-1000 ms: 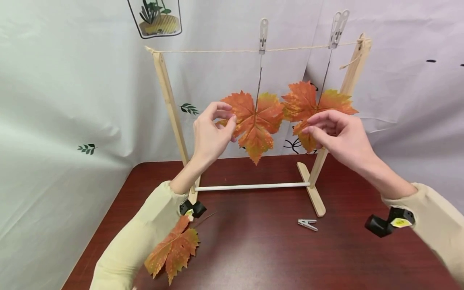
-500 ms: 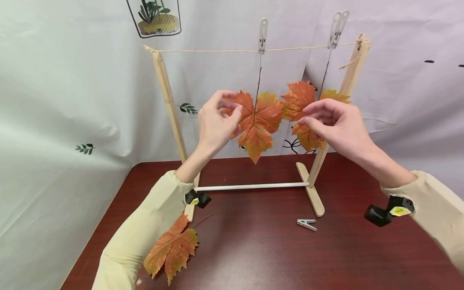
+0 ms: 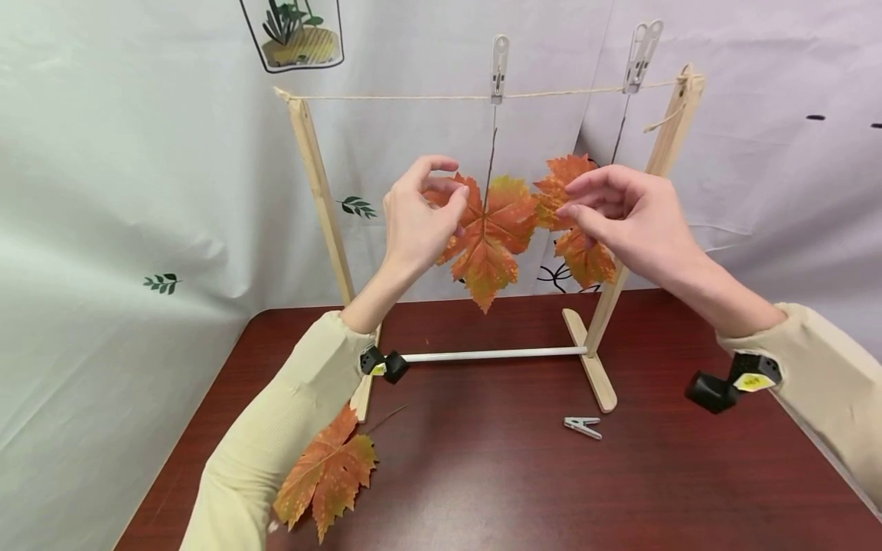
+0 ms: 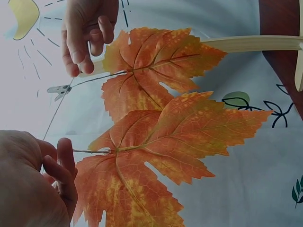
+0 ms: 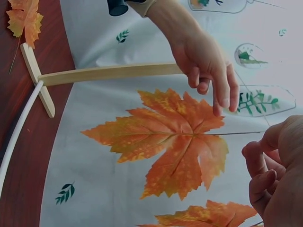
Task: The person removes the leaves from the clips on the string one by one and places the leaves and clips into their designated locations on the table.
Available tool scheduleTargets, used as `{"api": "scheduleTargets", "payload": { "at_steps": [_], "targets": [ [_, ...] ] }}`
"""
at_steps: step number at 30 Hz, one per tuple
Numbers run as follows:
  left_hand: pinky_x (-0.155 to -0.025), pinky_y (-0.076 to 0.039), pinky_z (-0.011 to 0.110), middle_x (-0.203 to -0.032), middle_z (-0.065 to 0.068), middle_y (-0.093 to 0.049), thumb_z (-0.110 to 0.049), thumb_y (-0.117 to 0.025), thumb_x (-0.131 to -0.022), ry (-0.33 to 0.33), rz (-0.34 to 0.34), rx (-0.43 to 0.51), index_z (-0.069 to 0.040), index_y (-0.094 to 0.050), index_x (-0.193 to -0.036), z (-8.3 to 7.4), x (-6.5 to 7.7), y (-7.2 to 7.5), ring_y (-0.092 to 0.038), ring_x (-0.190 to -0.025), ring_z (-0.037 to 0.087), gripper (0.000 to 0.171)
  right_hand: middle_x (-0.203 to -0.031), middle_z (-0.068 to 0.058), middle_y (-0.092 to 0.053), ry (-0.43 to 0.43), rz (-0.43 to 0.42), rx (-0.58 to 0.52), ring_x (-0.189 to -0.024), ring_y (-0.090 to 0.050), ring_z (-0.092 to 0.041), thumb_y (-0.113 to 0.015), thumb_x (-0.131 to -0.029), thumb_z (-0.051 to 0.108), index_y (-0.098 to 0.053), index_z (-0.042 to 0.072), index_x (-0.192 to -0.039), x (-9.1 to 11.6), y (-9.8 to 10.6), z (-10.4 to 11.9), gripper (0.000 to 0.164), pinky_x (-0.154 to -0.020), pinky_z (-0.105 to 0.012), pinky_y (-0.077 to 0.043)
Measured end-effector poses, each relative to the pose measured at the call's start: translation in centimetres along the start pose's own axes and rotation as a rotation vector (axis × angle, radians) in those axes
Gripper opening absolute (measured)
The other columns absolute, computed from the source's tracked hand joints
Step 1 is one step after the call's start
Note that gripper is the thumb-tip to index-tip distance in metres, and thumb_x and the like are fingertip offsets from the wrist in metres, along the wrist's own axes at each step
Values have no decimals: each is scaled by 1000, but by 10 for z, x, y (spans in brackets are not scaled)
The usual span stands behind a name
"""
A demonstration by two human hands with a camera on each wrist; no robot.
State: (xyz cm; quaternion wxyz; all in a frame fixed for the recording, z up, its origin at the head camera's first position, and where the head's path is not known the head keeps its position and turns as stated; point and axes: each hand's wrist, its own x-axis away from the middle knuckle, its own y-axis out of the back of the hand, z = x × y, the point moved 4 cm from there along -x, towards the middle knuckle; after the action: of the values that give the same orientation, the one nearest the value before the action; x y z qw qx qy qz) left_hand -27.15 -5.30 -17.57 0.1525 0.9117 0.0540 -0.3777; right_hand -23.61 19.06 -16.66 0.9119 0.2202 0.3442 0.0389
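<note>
Left hand [image 3: 419,223] and right hand [image 3: 637,218] higher, well apart, grips narrow, near edges of leaves [image 3: 489,241]

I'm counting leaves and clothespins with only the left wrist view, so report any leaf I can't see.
Observer: A third leaf lies on the table, by the rack's left foot.
Operator: Now report any loose clothespin.
Observer: One, a loose clothespin on the table near the rack's right foot.
Operator: Tell me what holds the nearer hanging leaf.
Observer: The head view shows a pale clothespin on the line, directly above its stem.
</note>
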Motion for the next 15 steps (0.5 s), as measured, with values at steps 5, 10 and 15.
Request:
{"api": "scheduleTargets", "payload": {
  "at_steps": [5,10,15],
  "targets": [
    [-46,-50,31,-86,1,-72,-10,-68,-91,30,5,0,-9,-66,-115,0,-4,-2,-62,-47,17,24,-88,-4,-74,2,1,-14,-57,-66,-15,-72,-89,2,-71,5,-106,-6,2,5,17,-49,-21,-48],
    [-48,-50,30,-84,1,-72,-10,-68,-92,37,9,5,-8,-66,-115,0,-7,-5,-62,-48,16,23,-90,-6,-75,11,-7,-55,-57,-65,-15,-69,-89,-1,-70,5,-107,-16,5,12,19,-52,-20,-51],
    [-51,-53,30,-84,3,-72,-9,-69,-92,41,17,11,-8,-66,-115,-2,-11,-9,-62,-48,18,24,-92,-3,-75,17,-5,-73,-57,-65,-15,-64,-90,-3,-69,3,-108,-29,7,21,20,-54,-21,-52]
  ]
}}
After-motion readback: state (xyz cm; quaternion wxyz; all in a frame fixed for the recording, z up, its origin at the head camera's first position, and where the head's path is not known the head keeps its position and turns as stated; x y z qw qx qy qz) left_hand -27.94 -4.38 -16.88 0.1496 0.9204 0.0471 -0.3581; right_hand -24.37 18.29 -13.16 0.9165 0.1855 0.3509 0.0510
